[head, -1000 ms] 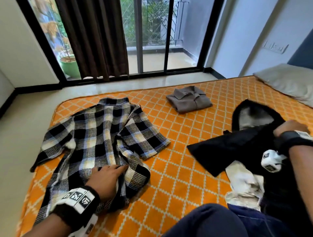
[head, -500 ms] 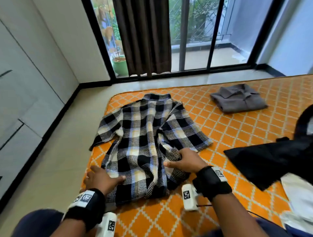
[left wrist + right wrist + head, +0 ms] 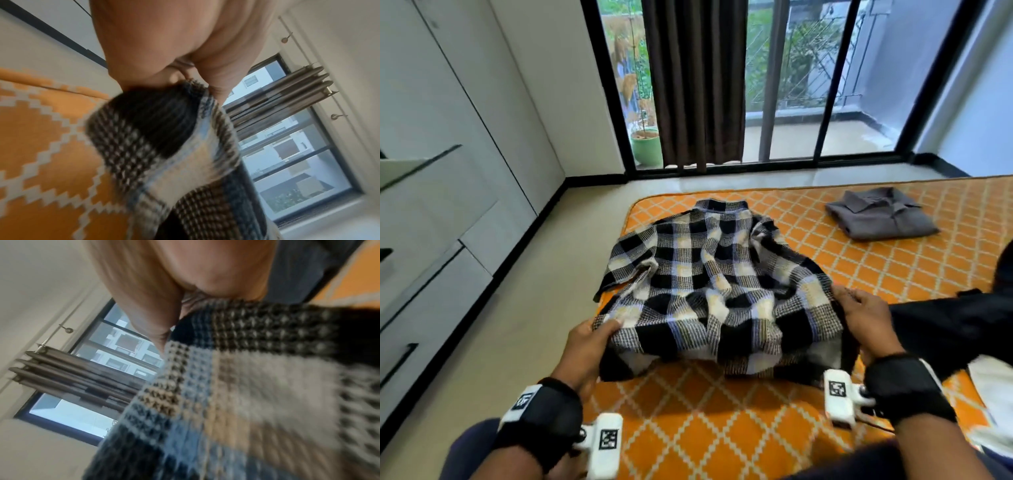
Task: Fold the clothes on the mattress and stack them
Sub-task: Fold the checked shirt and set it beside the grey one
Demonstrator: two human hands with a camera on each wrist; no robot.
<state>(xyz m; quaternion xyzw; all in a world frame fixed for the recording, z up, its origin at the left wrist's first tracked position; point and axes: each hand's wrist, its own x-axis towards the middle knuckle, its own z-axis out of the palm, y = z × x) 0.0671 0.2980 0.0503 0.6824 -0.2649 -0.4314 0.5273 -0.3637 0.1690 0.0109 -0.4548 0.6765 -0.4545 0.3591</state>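
A black, white and blue plaid shirt (image 3: 709, 284) lies spread on the orange patterned mattress (image 3: 709, 421), collar toward the window. My left hand (image 3: 589, 339) pinches its near left hem corner and my right hand (image 3: 859, 318) pinches the near right hem corner, both lifted a little off the mattress. The left wrist view shows the plaid fabric (image 3: 164, 146) held between thumb and fingers, and the right wrist view shows the plaid cloth (image 3: 246, 378) caught the same way. A folded grey shirt (image 3: 880, 219) lies at the far right of the mattress.
A black garment (image 3: 945, 325) and a white cloth (image 3: 993, 394) lie at my right. White cabinets (image 3: 431, 205) line the left wall beyond a strip of floor. A glass door with a brown curtain (image 3: 695, 82) stands ahead. My knees are at the mattress's near edge.
My right hand left the black garment and came over to the plaid shirt. Both hands moved to the near hem corners, took hold and raised the hem. My view turned left.
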